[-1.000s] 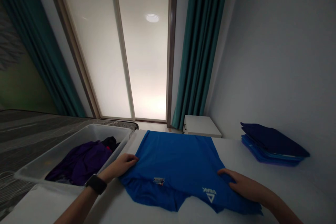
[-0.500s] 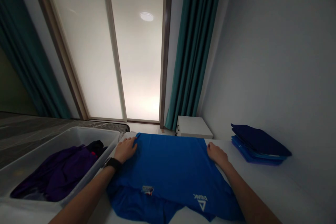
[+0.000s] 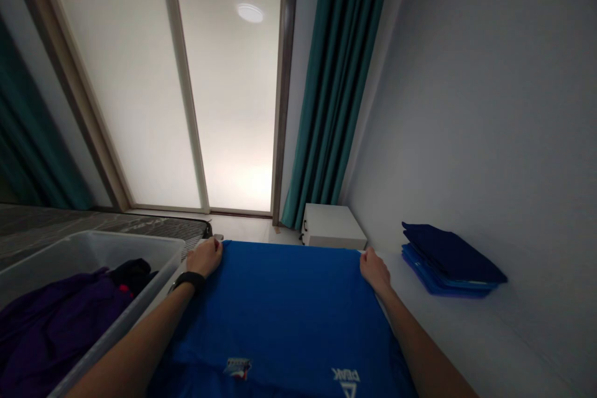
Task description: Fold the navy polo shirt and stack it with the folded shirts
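A blue jersey (image 3: 289,305) stretches between my two hands, its far edge pulled straight. Small printed logos show near its lower part, upside down from here. My left hand (image 3: 205,256), with a dark watch on the wrist, is closed on the far left corner of the jersey. At the far right corner, my right hand (image 3: 375,270) grips the cloth with curled fingers. The near part of the jersey runs out of the bottom of the view.
A translucent plastic bin (image 3: 172,249) with dark purple clothing (image 3: 60,317) stands at left. On the white table (image 3: 471,329), a stack of folded blue clothes (image 3: 452,258) lies at right. Beyond are a white cabinet (image 3: 332,224), a teal curtain (image 3: 338,93) and sliding doors (image 3: 233,106).
My left hand has gone from lying with fingers spread at the jersey's edge to gripping its corner. The jersey's far edge now looks tauter and wider. The camera view has shifted to the right.
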`<state>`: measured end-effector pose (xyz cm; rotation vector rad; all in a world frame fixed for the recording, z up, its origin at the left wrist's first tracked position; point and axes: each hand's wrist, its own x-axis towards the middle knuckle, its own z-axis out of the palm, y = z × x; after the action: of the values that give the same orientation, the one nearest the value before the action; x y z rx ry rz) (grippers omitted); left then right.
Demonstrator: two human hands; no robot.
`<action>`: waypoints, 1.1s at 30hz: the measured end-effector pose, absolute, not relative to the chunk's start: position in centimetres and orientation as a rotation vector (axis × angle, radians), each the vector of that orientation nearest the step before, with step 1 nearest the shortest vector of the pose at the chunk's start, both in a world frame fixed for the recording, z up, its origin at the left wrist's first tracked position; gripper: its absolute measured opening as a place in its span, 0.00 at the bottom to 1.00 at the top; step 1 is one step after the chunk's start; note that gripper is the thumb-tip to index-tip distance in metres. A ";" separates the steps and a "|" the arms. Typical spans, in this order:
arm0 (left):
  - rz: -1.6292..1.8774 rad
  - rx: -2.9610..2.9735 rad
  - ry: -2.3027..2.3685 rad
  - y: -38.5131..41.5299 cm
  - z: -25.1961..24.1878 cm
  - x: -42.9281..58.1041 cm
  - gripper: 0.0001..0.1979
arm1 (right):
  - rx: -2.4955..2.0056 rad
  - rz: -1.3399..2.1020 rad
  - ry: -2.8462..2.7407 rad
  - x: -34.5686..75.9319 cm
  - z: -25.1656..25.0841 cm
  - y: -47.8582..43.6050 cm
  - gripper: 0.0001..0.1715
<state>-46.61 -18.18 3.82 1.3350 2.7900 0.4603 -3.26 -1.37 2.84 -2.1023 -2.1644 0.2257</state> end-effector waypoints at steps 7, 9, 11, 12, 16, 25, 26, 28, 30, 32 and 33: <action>0.519 1.268 2.816 -18.2 3.5 -46.7 0.18 | -2.118 0.251 -2.139 -1.9 2.6 -1.4 0.20; 0.539 1.284 2.803 -18.3 3.4 -46.7 0.18 | -2.113 0.276 -2.159 -1.9 2.7 -0.9 0.18; 0.551 1.292 2.791 -18.4 3.4 -46.6 0.18 | -2.121 0.293 -2.166 -2.0 2.9 -0.1 0.19; 0.551 1.300 2.788 -18.4 3.4 -46.5 0.18 | -2.127 0.295 -2.165 -2.2 2.9 0.2 0.20; 0.539 1.332 2.788 -18.4 3.4 -46.6 0.18 | -2.117 0.287 -2.183 -3.3 2.7 1.4 0.18; 0.539 1.215 2.811 -18.3 3.3 -47.1 0.19 | -2.214 0.295 -2.060 -3.0 2.5 3.2 0.21; 0.525 1.209 2.816 -18.3 3.3 -47.1 0.18 | -2.221 0.297 -2.053 -2.8 2.5 3.4 0.21; 0.512 1.212 2.814 -18.2 3.3 -47.1 0.18 | -2.218 0.299 -2.067 -2.4 2.5 3.5 0.20; 0.527 1.228 2.803 -18.2 3.2 -47.1 0.18 | -2.202 0.294 -2.101 -2.2 2.6 3.3 0.18; 0.555 1.235 2.798 -18.2 3.2 -47.1 0.18 | -2.176 0.276 -2.143 -2.4 2.9 2.9 0.18; 0.567 1.230 2.797 -18.2 3.1 -47.1 0.18 | -2.152 0.257 -2.168 -2.6 3.1 2.6 0.18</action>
<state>-47.13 -18.18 3.14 1.2297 2.7967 0.5666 -2.64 2.58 3.09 -2.1521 -2.1684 0.2569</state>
